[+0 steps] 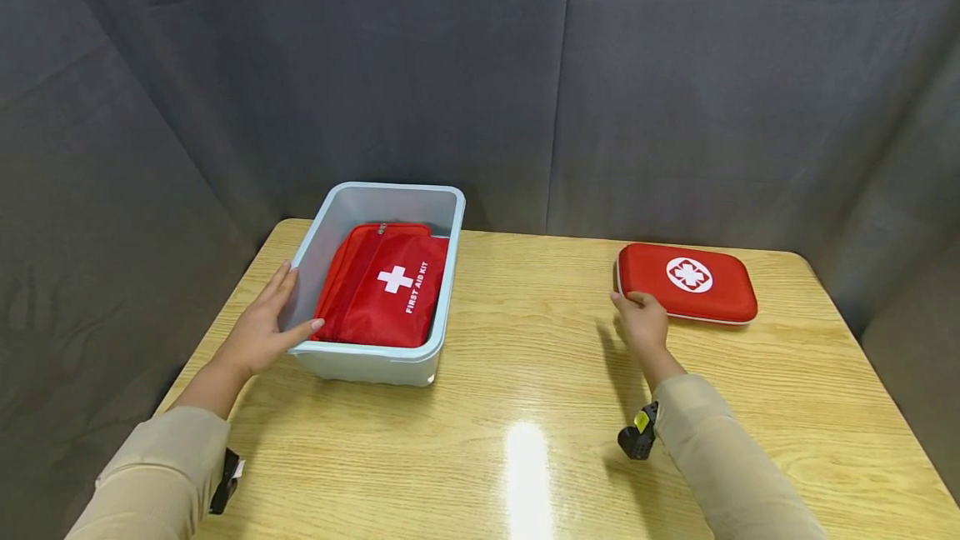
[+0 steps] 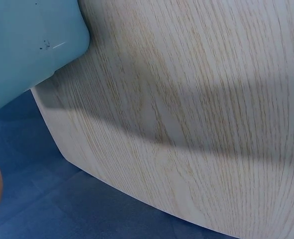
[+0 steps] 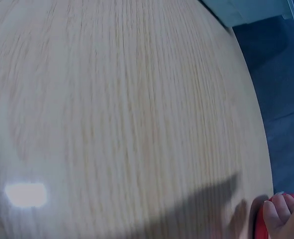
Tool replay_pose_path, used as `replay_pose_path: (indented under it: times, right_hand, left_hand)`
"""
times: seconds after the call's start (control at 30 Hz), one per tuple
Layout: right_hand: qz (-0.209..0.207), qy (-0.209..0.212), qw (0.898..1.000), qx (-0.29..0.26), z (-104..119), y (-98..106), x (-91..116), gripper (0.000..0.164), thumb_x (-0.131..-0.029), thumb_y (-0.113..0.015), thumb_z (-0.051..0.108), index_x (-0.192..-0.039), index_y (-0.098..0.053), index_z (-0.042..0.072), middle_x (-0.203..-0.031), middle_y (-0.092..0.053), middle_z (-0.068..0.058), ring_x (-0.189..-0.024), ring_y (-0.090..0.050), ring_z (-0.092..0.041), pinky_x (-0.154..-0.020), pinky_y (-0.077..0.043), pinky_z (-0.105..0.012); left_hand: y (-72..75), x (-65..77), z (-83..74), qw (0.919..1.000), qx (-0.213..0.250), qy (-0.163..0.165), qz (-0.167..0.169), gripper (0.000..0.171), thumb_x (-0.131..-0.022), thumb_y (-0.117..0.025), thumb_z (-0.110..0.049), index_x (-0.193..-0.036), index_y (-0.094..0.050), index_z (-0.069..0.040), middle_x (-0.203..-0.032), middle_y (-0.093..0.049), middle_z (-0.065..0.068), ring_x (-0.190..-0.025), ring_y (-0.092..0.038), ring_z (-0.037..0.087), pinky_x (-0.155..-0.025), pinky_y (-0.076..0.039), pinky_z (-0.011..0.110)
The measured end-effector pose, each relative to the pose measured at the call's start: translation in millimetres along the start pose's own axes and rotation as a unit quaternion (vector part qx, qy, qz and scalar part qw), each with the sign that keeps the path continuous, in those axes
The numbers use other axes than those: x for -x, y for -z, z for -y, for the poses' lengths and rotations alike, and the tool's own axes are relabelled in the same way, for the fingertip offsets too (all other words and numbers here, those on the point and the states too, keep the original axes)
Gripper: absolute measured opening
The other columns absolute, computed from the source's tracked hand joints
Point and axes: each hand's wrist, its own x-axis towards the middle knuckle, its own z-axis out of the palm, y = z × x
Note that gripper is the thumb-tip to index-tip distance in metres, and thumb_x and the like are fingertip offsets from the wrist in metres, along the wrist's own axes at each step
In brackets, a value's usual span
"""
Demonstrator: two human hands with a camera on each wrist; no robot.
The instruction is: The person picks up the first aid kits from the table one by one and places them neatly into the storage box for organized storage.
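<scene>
My left hand rests at the near left corner of a pale blue plastic bin, its fingers along the left rim and its thumb over the near rim. In the bin lies a red fabric first aid pouch with a white cross and lettering; a second red edge shows beside it, and whether it is a separate item I cannot tell. At the right, my right hand grips the near left corner of a red first aid case, which has a white round emblem. Its fingers look curled on the case in the right wrist view.
Both things are on a light wooden table, with a bright light reflection near its front. A dark grey curtain hangs behind and at both sides. Small black devices are strapped at the wrists.
</scene>
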Motion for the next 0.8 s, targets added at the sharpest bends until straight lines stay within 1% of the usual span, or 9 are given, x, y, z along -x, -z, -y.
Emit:
replay_pose_path:
  times: [0.07, 0.1, 0.17, 0.27, 0.37, 0.43, 0.6, 0.7, 0.8]
  right_hand:
    - [-0.006, -0.009, 1.000, -0.011, -2.9, 2.8, -0.7, 0.048, -0.083, -0.056, 0.021, -0.118, -0.044, -0.010, -0.105, -0.052, -0.023, -0.070, -0.057, -0.018, -0.062, -0.048, -0.026]
    - [-0.011, -0.011, 1.000, -0.013, -4.1, 4.0, -1.0, 0.049, -0.083, -0.057, 0.021, -0.119, -0.044, -0.010, -0.104, -0.052, -0.023, -0.069, -0.057, -0.018, -0.061, -0.048, -0.025]
    - [-0.015, -0.021, 0.999, -0.024, -6.1, 6.9, -1.1, 0.050, -0.082, -0.057, 0.021, -0.119, -0.043, -0.010, -0.103, -0.052, -0.023, -0.063, -0.056, -0.014, -0.060, -0.049, -0.026]
    - [-0.026, -0.029, 0.999, -0.028, -10.0, 11.1, -2.0, 0.051, -0.082, -0.057, 0.022, -0.118, -0.043, -0.011, -0.099, -0.053, -0.024, -0.058, -0.055, -0.009, -0.055, -0.048, -0.024]
    - [-0.032, -0.036, 0.998, -0.027, -13.6, 15.1, -3.2, 0.051, -0.082, -0.057, 0.023, -0.117, -0.043, -0.011, -0.097, -0.053, -0.023, -0.057, -0.054, -0.007, -0.054, -0.048, -0.022]
    - [-0.038, -0.039, 0.998, -0.030, -15.7, 17.5, -4.3, 0.051, -0.082, -0.057, 0.023, -0.117, -0.043, -0.012, -0.097, -0.054, -0.025, -0.055, -0.054, -0.006, -0.053, -0.048, -0.021]
    - [-0.047, -0.048, 0.997, -0.030, -19.5, 23.6, -5.6, 0.051, -0.083, -0.055, 0.024, -0.116, -0.043, -0.013, -0.099, -0.054, -0.025, -0.057, -0.054, -0.006, -0.055, -0.048, -0.021]
    - [-0.054, -0.053, 0.997, -0.023, -22.1, 27.5, -6.1, 0.051, -0.083, -0.055, 0.026, -0.115, -0.045, -0.012, -0.093, -0.056, -0.020, -0.057, -0.053, -0.005, -0.055, -0.047, -0.021]
    - [-0.061, -0.064, 0.996, -0.033, -25.0, 31.4, -6.9, 0.048, -0.082, -0.055, 0.027, -0.111, -0.047, -0.011, -0.077, -0.057, -0.009, -0.054, -0.052, -0.004, -0.052, -0.046, -0.020]
  left_hand:
    - [-0.3, -0.1, 0.4, 1.0000, -0.001, -0.002, -0.001, 0.085, -0.077, -0.058, -0.040, -0.137, -0.013, -0.001, -0.142, -0.008, 0.016, -0.124, -0.015, 0.039, -0.085, -0.030, 0.057]
    - [-0.5, -0.2, 0.7, 1.0000, -0.002, -0.003, -0.002, 0.085, -0.077, -0.058, -0.040, -0.137, -0.013, -0.001, -0.142, -0.008, 0.016, -0.124, -0.015, 0.039, -0.086, -0.030, 0.057]
    - [-0.9, -0.3, 1.2, 1.0000, -0.002, -0.006, -0.004, 0.084, -0.077, -0.058, -0.039, -0.137, -0.013, -0.001, -0.142, -0.008, 0.016, -0.124, -0.016, 0.039, -0.086, -0.029, 0.057]
    - [-1.6, -0.4, 1.8, 1.0000, 0.001, -0.009, -0.004, 0.084, -0.077, -0.058, -0.039, -0.137, -0.013, -0.001, -0.142, -0.009, 0.016, -0.124, -0.016, 0.039, -0.088, -0.028, 0.057]
    - [-1.9, -0.4, 2.0, 0.9999, 0.004, -0.010, -0.005, 0.084, -0.077, -0.058, -0.039, -0.137, -0.013, -0.002, -0.142, -0.009, 0.015, -0.124, -0.016, 0.039, -0.088, -0.028, 0.057]
    - [-1.7, -0.2, 1.9, 0.9999, 0.006, -0.010, -0.005, 0.084, -0.077, -0.058, -0.039, -0.138, -0.013, -0.002, -0.142, -0.009, 0.015, -0.124, -0.016, 0.039, -0.088, -0.028, 0.057]
    - [-1.6, -0.2, 1.9, 0.9999, 0.006, -0.012, -0.006, 0.084, -0.077, -0.058, -0.040, -0.137, -0.012, -0.002, -0.142, -0.008, 0.015, -0.124, -0.015, 0.038, -0.088, -0.027, 0.057]
    - [-1.8, -0.4, 2.3, 0.9999, 0.005, -0.009, -0.004, 0.085, -0.077, -0.058, -0.040, -0.138, -0.012, -0.002, -0.142, -0.008, 0.015, -0.125, -0.015, 0.038, -0.088, -0.027, 0.057]
    - [-1.8, -0.8, 2.5, 1.0000, 0.004, -0.008, -0.002, 0.085, -0.077, -0.058, -0.040, -0.138, -0.012, -0.002, -0.142, -0.007, 0.015, -0.125, -0.015, 0.039, -0.088, -0.027, 0.057]
